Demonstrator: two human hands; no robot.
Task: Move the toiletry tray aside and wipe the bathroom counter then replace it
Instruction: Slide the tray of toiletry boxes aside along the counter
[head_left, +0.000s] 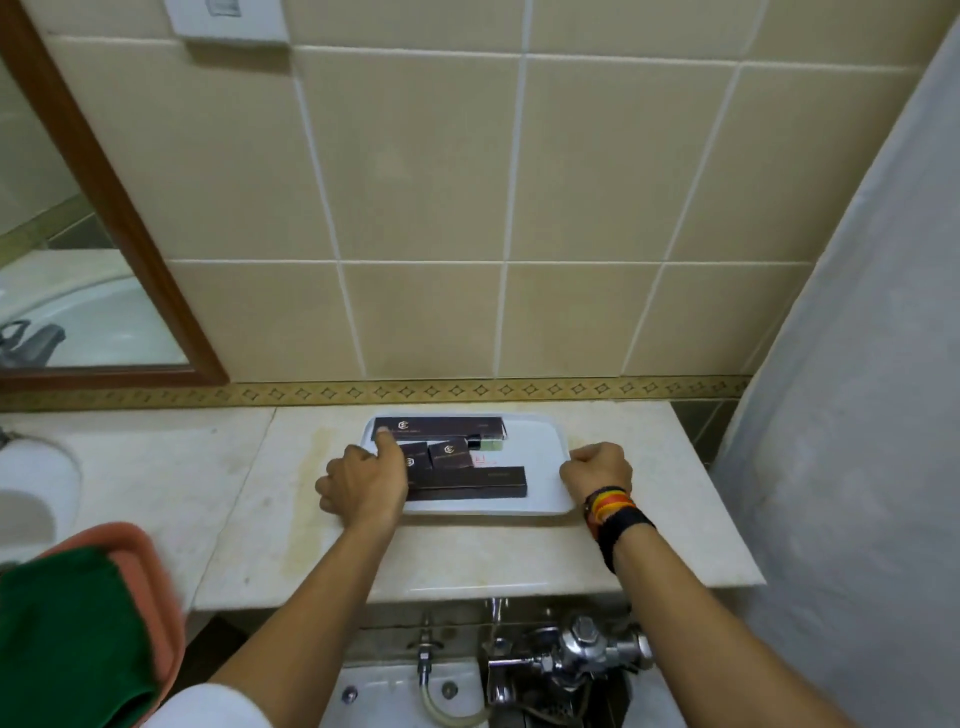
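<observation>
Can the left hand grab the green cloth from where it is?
Probably yes. The left hand rests on the tray, and the green cloth lies to its left with only bare counter between.

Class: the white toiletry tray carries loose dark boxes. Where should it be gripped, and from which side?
Grip the tray by its two short raised edges, left hand and right hand coming from opposite ends. Probably keep it level, since the boxes lie loose.

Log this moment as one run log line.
left hand: on tray's left edge | right hand: gripping right edge | tray: on counter
</observation>
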